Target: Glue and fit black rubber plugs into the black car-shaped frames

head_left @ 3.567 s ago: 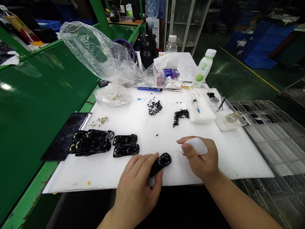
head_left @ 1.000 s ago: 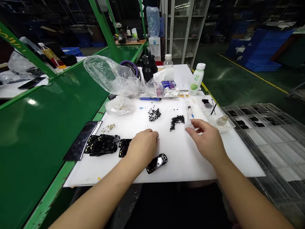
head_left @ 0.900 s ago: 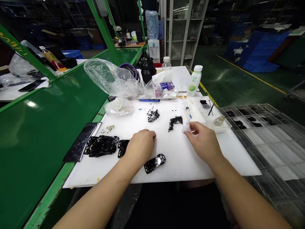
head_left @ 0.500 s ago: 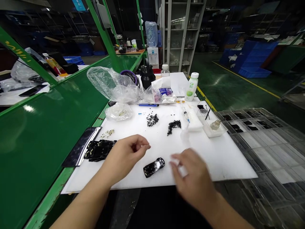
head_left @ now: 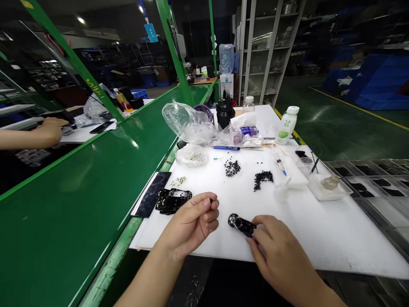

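My right hand (head_left: pixel 279 245) grips a small black toy car body (head_left: pixel 242 224) by one end, thumb and fingers on either side. The far end of that shell, with pale and silvery details, points left. My left hand (head_left: pixel 194 221) is closed in a pinch left of the car; a tiny dark part (head_left: pixel 211 200) shows at its fingertips, its shape too small to make out. Beyond the left hand, several more black car bodies (head_left: pixel 172 200) lie together beside a dark glossy panel (head_left: pixel 150 196). Two piles of tiny black parts (head_left: pixel 232 168) are spread on the white work surface (head_left: pixel 319 230).
Small pale parts (head_left: pixel 178 181), a plastic bag (head_left: pixel 191 155) and a blue-handled tool (head_left: pixel 226 148) lie farther back. At the right are a syringe (head_left: pixel 281 165), a clear tray (head_left: pixel 332 194) and a white bottle (head_left: pixel 287 124). Another person's arm (head_left: pixel 32 135) shows at far left.
My right hand has taken hold of the car body that lay on the surface. The left hand has turned, showing its curled fingers. The view has swung left.
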Demonstrator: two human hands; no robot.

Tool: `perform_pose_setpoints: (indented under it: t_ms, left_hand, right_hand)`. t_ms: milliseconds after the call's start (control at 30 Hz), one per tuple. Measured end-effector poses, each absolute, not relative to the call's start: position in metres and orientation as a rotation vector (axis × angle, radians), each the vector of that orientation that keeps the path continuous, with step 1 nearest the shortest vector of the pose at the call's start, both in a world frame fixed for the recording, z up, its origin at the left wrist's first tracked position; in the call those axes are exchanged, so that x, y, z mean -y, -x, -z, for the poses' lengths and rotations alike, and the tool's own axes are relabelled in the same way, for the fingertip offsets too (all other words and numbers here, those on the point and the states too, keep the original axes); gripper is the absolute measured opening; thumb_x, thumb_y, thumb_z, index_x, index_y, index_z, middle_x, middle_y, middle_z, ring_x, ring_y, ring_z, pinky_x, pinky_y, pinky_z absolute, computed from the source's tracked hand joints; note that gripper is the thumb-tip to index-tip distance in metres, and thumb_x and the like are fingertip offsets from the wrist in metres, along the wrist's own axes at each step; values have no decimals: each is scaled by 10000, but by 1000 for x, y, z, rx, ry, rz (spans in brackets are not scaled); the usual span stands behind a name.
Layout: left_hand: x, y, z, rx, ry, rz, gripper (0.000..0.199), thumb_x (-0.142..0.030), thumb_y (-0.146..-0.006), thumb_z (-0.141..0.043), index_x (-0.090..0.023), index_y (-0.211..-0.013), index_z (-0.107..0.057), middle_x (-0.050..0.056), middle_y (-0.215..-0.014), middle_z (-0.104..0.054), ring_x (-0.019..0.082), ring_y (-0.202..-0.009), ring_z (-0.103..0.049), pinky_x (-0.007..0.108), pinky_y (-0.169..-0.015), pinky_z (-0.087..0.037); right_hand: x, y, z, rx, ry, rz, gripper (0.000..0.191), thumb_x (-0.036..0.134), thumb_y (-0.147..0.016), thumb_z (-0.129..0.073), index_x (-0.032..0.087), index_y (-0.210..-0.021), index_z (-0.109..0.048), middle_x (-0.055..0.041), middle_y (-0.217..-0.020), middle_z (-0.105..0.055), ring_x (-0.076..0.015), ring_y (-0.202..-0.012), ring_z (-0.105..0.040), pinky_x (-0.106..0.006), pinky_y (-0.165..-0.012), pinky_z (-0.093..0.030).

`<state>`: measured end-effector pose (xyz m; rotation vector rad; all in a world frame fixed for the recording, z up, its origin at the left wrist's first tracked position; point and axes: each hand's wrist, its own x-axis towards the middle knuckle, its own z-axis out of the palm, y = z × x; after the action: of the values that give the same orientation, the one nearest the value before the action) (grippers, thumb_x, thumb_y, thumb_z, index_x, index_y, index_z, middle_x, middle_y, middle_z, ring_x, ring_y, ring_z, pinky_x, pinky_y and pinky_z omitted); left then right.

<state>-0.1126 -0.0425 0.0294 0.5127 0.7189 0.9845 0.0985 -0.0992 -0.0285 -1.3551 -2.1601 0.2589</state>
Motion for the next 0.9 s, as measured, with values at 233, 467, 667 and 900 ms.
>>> perform_pose_setpoints:
  t_ms: [233, 467, 667, 900]
  left_hand:
    - [45, 105, -27, -678, -513, -950, 191, -206, -628, -845, -167, -760, -712, 2, -710, -561, 32, -535, -401, 169, -486, -333]
    - [47, 102, -26, -661, -587, -928, 143, -189, -679, -823, -167, -776, -721, -9, -659, -535, 43, -560, -459, 167, -516, -357]
    - [49, 102, -24, -647, -652, -968, 150, -231, -692, -827, -179, -773, -712, 6, -690, -644, 46, -512, -523, 160, -490, -378]
    - [47, 102, -21, -704, -701, -995, 159, -151, -641, -848, -166, -740, -725, -1, -666, -664, 34, -488, -534, 146, -492, -392]
  right_hand:
    - [92, -113, 28, 2133, 1408, -309, 350, 258, -846, -663, 184, -1171, -556, -103, -1121, -561, -305, -1093, -480, -494, -927, -451]
    - [94, -110, 30, 2057, 1386, -406, 323, 146, -847, -647, 197, -1158, -575, -67, -1110, -605, -278, -1101, -483, -483, -958, -444]
    - [91, -123, 36, 1867, 1250, -546, 323, 232, -891, -619, 276, -1207, -572, -23, -1043, -639, -233, -994, -565, -417, -859, -518]
    - [75, -122, 30, 1307, 1164, -1064, 377, 325, -839, -697, 281, -1204, -612, -10, -948, -697, -196, -867, -665, -333, -793, -585]
